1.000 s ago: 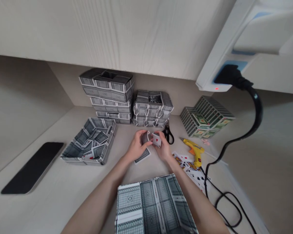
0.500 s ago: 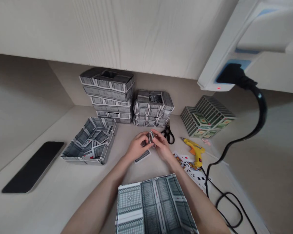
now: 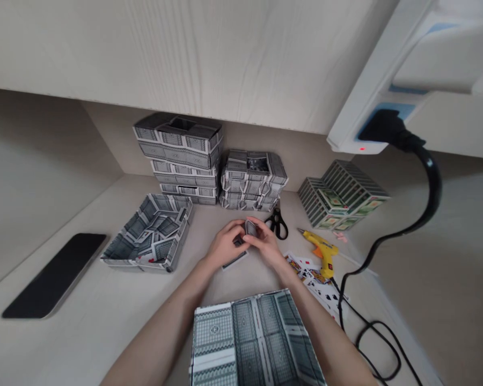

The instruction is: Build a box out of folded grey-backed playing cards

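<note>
My left hand (image 3: 227,244) and my right hand (image 3: 264,240) meet over the middle of the desk, fingers closed round a small folded playing card (image 3: 250,228) with a grey patterned back. The right thumb presses across its lower part. Beneath my left hand another playing card (image 3: 235,260) lies on the desk, partly covered. Just beyond my right hand are black-handled scissors (image 3: 279,225). Close to my body, between my forearms, stands a box made of playing cards (image 3: 253,338). An open card tray (image 3: 177,246) at the left holds loose folded cards.
Stacked card boxes (image 3: 185,155) and a shorter stack (image 3: 253,179) stand at the back. Card packs (image 3: 342,193), a yellow glue gun (image 3: 324,249) with black cable and face-up cards (image 3: 322,289) lie right. A dark phone (image 3: 56,273) lies left; a power strip (image 3: 346,139) hangs above right.
The folded card between my fingers has turned so more of its patterned back shows. My right thumb has shifted slightly lower across it. The surrounding things have stayed put.
</note>
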`<control>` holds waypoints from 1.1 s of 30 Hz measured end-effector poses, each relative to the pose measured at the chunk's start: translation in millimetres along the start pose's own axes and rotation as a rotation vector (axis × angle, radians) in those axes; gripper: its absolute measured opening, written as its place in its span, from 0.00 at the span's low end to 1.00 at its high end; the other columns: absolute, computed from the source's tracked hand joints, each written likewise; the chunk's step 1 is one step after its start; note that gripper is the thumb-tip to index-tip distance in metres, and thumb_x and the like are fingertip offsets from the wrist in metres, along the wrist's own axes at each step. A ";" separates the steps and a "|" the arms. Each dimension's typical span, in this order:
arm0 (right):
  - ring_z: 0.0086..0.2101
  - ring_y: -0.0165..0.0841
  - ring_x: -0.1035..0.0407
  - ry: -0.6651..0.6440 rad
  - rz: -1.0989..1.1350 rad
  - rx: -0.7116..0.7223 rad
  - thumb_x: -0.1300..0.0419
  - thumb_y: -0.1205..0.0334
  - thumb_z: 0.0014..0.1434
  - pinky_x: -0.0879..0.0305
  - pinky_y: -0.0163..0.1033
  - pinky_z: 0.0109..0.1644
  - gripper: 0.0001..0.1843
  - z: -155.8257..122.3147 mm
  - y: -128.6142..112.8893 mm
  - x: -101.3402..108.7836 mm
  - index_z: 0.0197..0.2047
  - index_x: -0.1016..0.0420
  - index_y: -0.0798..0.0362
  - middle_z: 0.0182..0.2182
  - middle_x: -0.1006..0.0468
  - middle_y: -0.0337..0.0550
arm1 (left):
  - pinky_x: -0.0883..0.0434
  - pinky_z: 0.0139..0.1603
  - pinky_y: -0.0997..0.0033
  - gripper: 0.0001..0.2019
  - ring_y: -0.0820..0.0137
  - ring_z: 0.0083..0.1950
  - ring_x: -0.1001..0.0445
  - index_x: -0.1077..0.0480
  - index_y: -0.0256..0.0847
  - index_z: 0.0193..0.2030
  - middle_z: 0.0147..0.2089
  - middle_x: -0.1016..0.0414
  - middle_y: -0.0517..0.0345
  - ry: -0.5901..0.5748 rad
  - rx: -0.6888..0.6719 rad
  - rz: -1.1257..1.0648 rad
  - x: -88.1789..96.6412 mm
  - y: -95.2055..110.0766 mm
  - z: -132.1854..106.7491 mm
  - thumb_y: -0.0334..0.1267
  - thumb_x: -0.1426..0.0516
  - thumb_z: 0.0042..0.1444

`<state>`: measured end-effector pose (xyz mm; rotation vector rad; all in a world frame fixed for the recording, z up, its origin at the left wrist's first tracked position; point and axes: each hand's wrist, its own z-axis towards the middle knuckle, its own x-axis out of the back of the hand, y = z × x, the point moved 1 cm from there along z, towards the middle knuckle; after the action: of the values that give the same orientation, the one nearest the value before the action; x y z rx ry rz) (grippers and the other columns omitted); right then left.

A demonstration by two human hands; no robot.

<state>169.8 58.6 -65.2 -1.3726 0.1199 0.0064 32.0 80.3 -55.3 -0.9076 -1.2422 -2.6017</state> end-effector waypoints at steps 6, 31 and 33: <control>0.47 0.36 0.39 0.010 -0.101 0.070 0.32 0.59 0.37 0.47 0.43 0.54 0.28 2.6 1.0 -0.4 0.45 0.29 0.45 0.44 0.30 0.40 | 0.36 0.49 0.67 0.04 0.67 0.51 0.36 0.37 0.40 0.30 0.48 0.36 0.52 -0.022 -0.006 0.002 0.7 -0.6 -0.8 0.30 0.46 0.45; 0.57 0.33 0.51 -0.115 -0.247 0.152 0.48 0.49 0.54 0.62 0.44 0.62 0.23 -2.1 -8.6 -3.3 0.53 0.36 0.41 0.58 0.42 0.36 | 0.37 0.52 0.64 0.03 0.67 0.52 0.35 0.37 0.41 0.31 0.50 0.33 0.53 0.093 0.060 -0.001 -2.2 -4.6 -0.1 0.36 0.45 0.49; 0.58 0.32 0.53 -0.126 -0.232 0.145 0.51 0.47 0.56 0.64 0.43 0.62 0.22 -2.1 -7.8 -2.6 0.53 0.36 0.41 0.58 0.44 0.34 | 0.36 0.51 0.64 0.05 0.67 0.51 0.34 0.37 0.41 0.29 0.49 0.33 0.53 0.098 0.077 0.007 -2.9 -4.3 -0.2 0.37 0.45 0.48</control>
<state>167.6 55.2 -57.7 -1.2311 -0.1421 -0.1076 32.8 82.5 -59.9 -0.7602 -1.3015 -2.5398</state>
